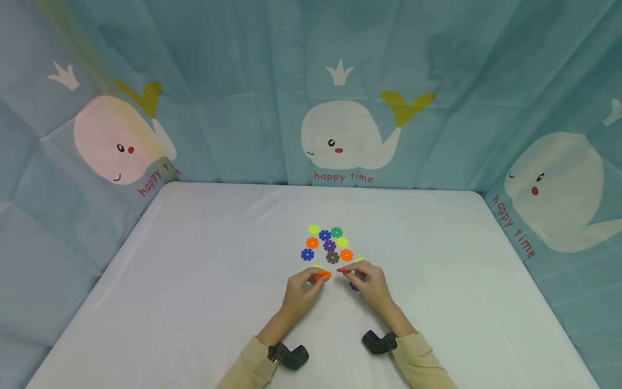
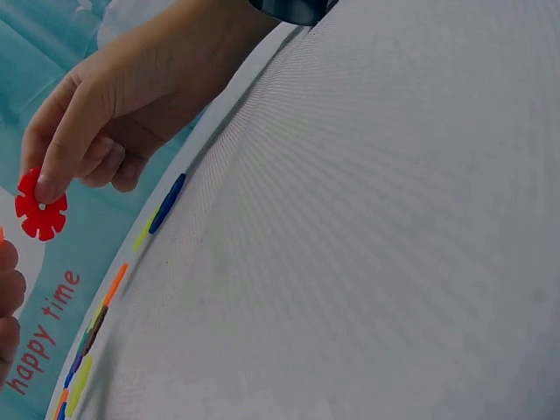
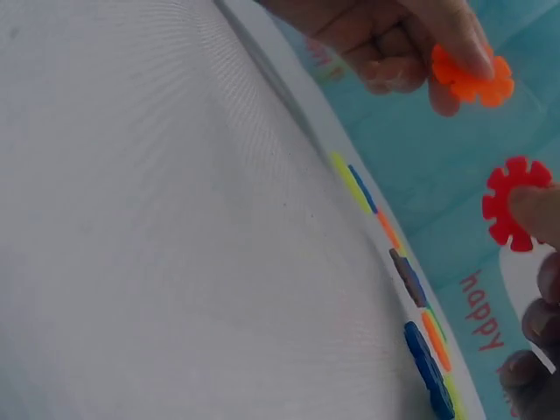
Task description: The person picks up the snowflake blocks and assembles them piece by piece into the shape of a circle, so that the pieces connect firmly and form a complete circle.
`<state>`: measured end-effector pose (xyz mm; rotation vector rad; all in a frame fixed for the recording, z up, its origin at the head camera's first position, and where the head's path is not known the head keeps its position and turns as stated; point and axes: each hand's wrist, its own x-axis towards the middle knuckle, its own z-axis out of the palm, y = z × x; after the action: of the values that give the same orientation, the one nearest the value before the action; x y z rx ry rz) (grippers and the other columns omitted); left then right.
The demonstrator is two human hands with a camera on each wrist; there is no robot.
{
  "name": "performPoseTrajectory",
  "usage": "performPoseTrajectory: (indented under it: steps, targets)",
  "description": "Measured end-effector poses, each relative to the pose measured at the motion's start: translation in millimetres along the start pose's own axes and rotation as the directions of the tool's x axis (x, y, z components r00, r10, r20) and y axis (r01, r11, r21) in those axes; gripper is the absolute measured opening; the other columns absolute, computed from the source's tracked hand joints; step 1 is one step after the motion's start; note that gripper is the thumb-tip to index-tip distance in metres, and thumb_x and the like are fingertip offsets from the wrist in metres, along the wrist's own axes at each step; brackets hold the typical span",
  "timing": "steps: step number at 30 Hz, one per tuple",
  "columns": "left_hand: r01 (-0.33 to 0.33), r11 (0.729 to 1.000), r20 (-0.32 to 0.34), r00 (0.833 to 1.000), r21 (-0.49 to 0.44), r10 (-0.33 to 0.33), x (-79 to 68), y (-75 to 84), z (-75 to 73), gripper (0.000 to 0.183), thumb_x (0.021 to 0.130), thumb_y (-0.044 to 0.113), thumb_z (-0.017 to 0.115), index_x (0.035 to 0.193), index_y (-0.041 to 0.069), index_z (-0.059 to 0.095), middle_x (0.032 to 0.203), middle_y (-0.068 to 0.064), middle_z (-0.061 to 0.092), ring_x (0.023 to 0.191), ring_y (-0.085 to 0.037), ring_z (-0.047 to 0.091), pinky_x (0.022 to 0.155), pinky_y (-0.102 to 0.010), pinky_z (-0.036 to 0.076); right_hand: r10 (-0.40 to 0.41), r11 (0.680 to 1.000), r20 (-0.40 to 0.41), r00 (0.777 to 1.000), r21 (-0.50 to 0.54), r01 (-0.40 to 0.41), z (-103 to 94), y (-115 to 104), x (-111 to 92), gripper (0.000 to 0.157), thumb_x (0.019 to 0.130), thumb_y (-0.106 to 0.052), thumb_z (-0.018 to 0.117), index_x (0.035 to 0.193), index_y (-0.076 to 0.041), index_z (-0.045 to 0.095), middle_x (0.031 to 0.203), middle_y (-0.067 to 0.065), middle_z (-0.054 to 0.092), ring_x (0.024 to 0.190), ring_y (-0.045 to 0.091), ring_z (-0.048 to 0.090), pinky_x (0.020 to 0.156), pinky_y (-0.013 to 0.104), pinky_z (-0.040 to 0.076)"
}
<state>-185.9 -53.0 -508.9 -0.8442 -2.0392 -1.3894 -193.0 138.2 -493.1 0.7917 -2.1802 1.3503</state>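
My left hand [image 1: 300, 292] pinches an orange notched plastic disc [image 3: 472, 77] between thumb and fingers, above the table. Facing it, my right hand [image 1: 371, 285] pinches a red notched disc [image 2: 41, 205] with a small centre hole. In the head view the red disc looks edge-on, and a small gap separates it from the orange one. A blue disc [image 1: 354, 287] lies partly hidden under the right hand. Beyond that hand shows part of a yellow disc [image 1: 360, 260]. Another yellow disc [image 1: 317, 266] peeks out behind the left hand.
Just past the hands lies a loose cluster of flat discs, among them a brown one [image 1: 332, 257], a purple one [image 1: 329, 246], a green one [image 1: 337, 232] and an orange one [image 1: 346, 254]. They lie on a white-covered table [image 1: 218, 259]. A blue whale-print curtain [image 1: 233, 135] encloses the table's back and sides.
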Motion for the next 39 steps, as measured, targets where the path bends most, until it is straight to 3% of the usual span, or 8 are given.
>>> performPoseTrajectory:
  steps: [8, 12, 19, 25, 29, 32, 36, 39]
  targets:
    - [0.085, 0.995, 0.011, 0.996, -0.045, -0.085, -1.8, 0.8, 1.4, 0.008, 0.078, -0.001, 0.065, 0.086, 0.001, 0.064, 0.076, -0.008, 0.065, 0.06, -0.009, 0.055, 0.056, -0.021, 0.046, 0.061, 0.998, -0.018, 0.998, 0.024, -0.061, -6.4, -23.6, 5.8, 0.017, 0.073, 0.012, 0.064, 0.088, 0.004, 0.063, 0.075, 0.012, 0.061, 0.054, 0.016, 0.042, 0.046, 0.026, 0.034]
    - [0.08, 0.996, 0.021, 0.997, -0.038, -0.079, -3.6, -0.7, 1.8, 0.008, 0.079, -0.001, 0.064, 0.087, 0.002, 0.063, 0.077, -0.007, 0.065, 0.062, -0.01, 0.055, 0.058, -0.022, 0.047, 0.15, 0.979, -0.017, 0.989, 0.145, -0.146, -6.8, -24.5, 5.1, 0.013, 0.08, 0.011, 0.059, 0.092, 0.008, 0.06, 0.078, 0.016, 0.06, 0.055, 0.026, 0.046, 0.049, 0.023, 0.038]
    - [0.069, 0.998, 0.011, 0.998, -0.016, -0.069, -2.3, -0.5, 1.4, 0.013, 0.077, -0.006, 0.064, 0.087, 0.003, 0.064, 0.079, -0.006, 0.064, 0.064, -0.011, 0.054, 0.059, -0.022, 0.046, 0.326, 0.872, 0.01, 0.945, 0.384, -0.304, -1.8, -15.4, 0.5, 0.01, 0.084, 0.009, 0.054, 0.094, 0.012, 0.051, 0.079, 0.024, 0.056, 0.059, 0.026, 0.049, 0.052, 0.024, 0.043]
    - [0.15, 0.986, 0.008, 0.989, -0.076, -0.15, 12.6, 20.4, -3.6, 0.008, 0.077, -0.008, 0.063, 0.082, -0.002, 0.064, 0.076, -0.012, 0.064, 0.064, -0.017, 0.057, 0.059, -0.025, 0.046, 0.438, 0.763, 0.048, 0.898, 0.508, -0.399, 3.9, 2.0, -4.9, 0.03, 0.087, 0.002, 0.055, 0.111, 0.014, 0.042, 0.073, 0.022, 0.051, 0.055, 0.013, 0.048, 0.05, 0.021, 0.043]
    - [0.158, 0.985, -0.007, 0.987, -0.073, -0.159, 20.2, 34.2, -7.3, 0.003, 0.076, -0.007, 0.065, 0.078, -0.005, 0.064, 0.073, -0.013, 0.063, 0.064, -0.02, 0.057, 0.06, -0.025, 0.047, 0.48, 0.732, 0.064, 0.875, 0.52, -0.44, 8.0, 6.0, -7.5, 0.028, 0.087, -0.005, 0.058, 0.106, 0.011, 0.046, 0.069, 0.01, 0.054, 0.052, 0.011, 0.05, 0.048, 0.02, 0.043]
    - [0.146, 0.987, -0.028, 0.989, -0.061, -0.148, 16.0, 19.7, -2.9, 0.004, 0.076, -0.002, 0.067, 0.08, 0.0, 0.067, 0.076, -0.005, 0.064, 0.067, -0.015, 0.057, 0.062, -0.025, 0.047, 0.507, 0.688, 0.079, 0.859, 0.563, -0.457, 15.8, 3.3, -7.0, 0.026, 0.087, -0.007, 0.059, 0.101, 0.009, 0.044, 0.07, 0.006, 0.057, 0.051, 0.01, 0.05, 0.048, 0.019, 0.043]
    - [0.151, 0.986, -0.041, 0.987, -0.073, -0.155, 16.4, 14.4, -0.8, 0.005, 0.078, 0.0, 0.066, 0.083, 0.001, 0.067, 0.08, -0.005, 0.064, 0.071, -0.015, 0.058, 0.064, -0.025, 0.047, 0.502, 0.662, 0.067, 0.862, 0.612, -0.433, 25.6, -1.9, -5.0, 0.024, 0.088, -0.005, 0.056, 0.1, 0.009, 0.042, 0.073, 0.007, 0.059, 0.053, 0.01, 0.051, 0.05, 0.019, 0.044]
    - [0.161, 0.983, -0.022, 0.986, -0.083, -0.164, 22.3, 29.7, -4.9, 0.007, 0.078, -0.006, 0.064, 0.084, -0.004, 0.065, 0.08, -0.011, 0.063, 0.071, -0.021, 0.058, 0.065, -0.025, 0.048, 0.491, 0.66, 0.066, 0.868, 0.622, -0.421, 27.4, -3.0, -5.5, 0.022, 0.088, -0.004, 0.055, 0.099, 0.009, 0.042, 0.073, 0.006, 0.06, 0.053, 0.01, 0.051, 0.051, 0.019, 0.045]
